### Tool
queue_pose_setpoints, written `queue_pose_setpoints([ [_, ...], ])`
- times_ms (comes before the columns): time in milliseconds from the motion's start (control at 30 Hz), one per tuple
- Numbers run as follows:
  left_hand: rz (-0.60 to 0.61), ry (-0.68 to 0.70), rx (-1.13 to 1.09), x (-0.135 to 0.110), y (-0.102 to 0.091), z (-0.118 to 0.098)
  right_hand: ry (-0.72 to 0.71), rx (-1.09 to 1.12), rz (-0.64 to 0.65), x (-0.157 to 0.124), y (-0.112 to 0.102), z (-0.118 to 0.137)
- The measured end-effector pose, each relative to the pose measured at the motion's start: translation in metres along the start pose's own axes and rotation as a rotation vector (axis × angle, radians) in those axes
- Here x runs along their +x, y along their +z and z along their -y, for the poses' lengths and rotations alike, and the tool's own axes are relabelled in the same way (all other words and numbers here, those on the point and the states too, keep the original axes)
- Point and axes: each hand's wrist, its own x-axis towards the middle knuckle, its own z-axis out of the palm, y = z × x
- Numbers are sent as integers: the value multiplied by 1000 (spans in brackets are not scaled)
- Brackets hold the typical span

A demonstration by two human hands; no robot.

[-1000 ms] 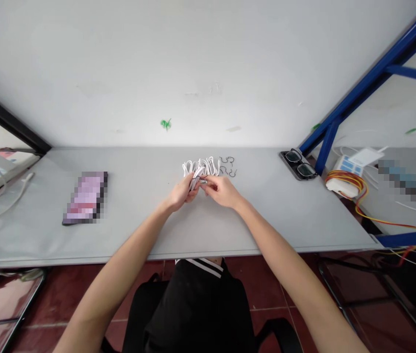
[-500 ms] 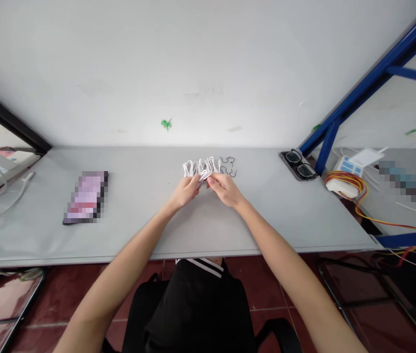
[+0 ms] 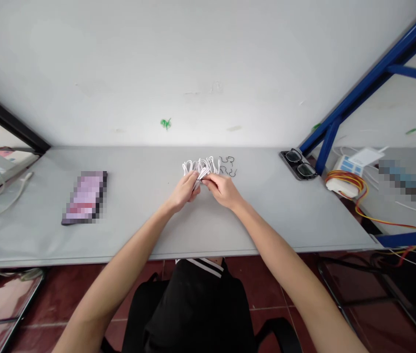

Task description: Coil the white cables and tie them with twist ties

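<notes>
My left hand is closed around a coiled white cable, its loops rising above the fingers. Pressed close on the other side, my right hand pinches a thin black twist tie that crosses the coil. Fingers hide most of the tie and the lower part of the coil. Behind both hands lie more white cable coils in a row. Several loose, bent black twist ties rest on the table just right of those coils.
On the grey table a blurred phone lies at left and eyeglasses on a dark case at right. A white wall rises behind. Beyond a blue metal frame are red and yellow wires around a white device.
The left fingers have shifted up over the coil. My right hand has turned slightly and moved left, and the black tie now shows between the hands.
</notes>
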Motion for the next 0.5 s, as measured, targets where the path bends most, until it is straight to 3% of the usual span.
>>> queue_pose_setpoints([
  [167,37,-36,-11,1,-3,2,-86,-120,4,-1,-2,-2],
  [300,46,11,13,2,-4,4,-138,-319,13,-1,0,-3],
  [500,11,101,129,0,-1,2,-87,-410,-6,-1,-1,4],
])
